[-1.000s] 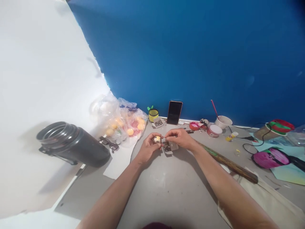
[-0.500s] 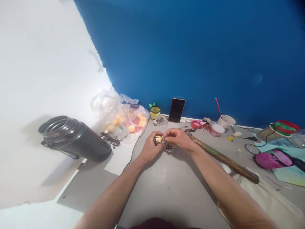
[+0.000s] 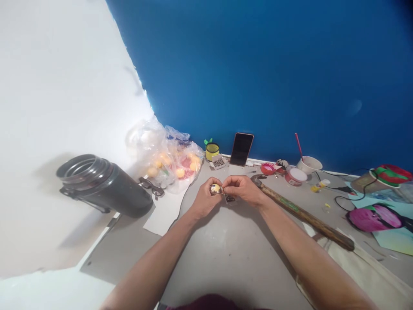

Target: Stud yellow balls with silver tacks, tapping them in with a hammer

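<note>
My left hand [image 3: 206, 199] is closed around a small yellow ball [image 3: 215, 189] with dark and silvery bits on its surface. Close against it, my right hand [image 3: 241, 189] has thumb and forefinger pinched at the ball's right side; whatever lies between those fingertips is too small to make out. Just under the right fingers sits a small open box [image 3: 230, 199] of dark metallic bits, partly hidden by the hand. Farther back stands a second small white box [image 3: 218, 162] of similar bits, beside a yellow round container [image 3: 212, 151].
A dark flask [image 3: 106, 185] and glasses [image 3: 152, 187] stand left, near a plastic bag [image 3: 176, 161] with yellow balls. A phone [image 3: 241, 149] leans on the blue wall. Right lie a wooden-handled hammer [image 3: 309, 217], a paper cup [image 3: 309, 164], a tub [image 3: 296, 176] and a pink painted piece [image 3: 371, 217].
The whole view has shifted slightly, so things appear a little farther right. Both hands stay together at the ball, with the left turning it slightly.
</note>
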`<state>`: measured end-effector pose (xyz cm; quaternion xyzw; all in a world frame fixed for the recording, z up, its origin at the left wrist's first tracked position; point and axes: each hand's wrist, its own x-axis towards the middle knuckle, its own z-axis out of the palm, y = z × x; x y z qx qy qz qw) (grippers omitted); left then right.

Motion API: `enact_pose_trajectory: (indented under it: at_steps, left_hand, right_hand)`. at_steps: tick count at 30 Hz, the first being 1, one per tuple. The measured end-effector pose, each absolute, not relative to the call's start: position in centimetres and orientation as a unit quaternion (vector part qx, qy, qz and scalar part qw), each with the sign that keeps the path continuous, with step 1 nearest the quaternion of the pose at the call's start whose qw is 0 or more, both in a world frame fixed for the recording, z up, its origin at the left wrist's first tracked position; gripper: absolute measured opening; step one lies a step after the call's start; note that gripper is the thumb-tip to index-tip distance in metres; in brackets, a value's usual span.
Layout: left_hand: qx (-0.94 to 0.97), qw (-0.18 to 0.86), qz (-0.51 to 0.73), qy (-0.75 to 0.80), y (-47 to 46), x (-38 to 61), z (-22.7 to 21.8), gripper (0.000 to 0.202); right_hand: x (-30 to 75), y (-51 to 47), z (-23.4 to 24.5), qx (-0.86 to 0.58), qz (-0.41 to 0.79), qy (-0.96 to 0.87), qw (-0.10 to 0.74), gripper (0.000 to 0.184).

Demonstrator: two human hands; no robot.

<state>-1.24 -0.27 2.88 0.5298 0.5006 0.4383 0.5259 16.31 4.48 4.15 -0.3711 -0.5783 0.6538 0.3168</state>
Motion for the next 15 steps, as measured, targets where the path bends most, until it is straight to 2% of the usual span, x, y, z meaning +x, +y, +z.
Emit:
enact_pose_trajectory:
  at_steps: [7, 15]
  left_hand:
    - [0.559, 0.436, 0.434, 0.556, -0.4, -1.0, 3.2, 0.02]
    - [0.568, 0.398, 0.42, 0.585, -0.7, -0.8, 3.5, 0.017]
  right_hand:
    - [15.9, 4.4, 3.1, -0.361, 0.666, -0.574, 0.312, 0.027]
    - [15.5, 4.4, 2.5, -0.372, 0.662, -0.571, 0.312, 0.024]
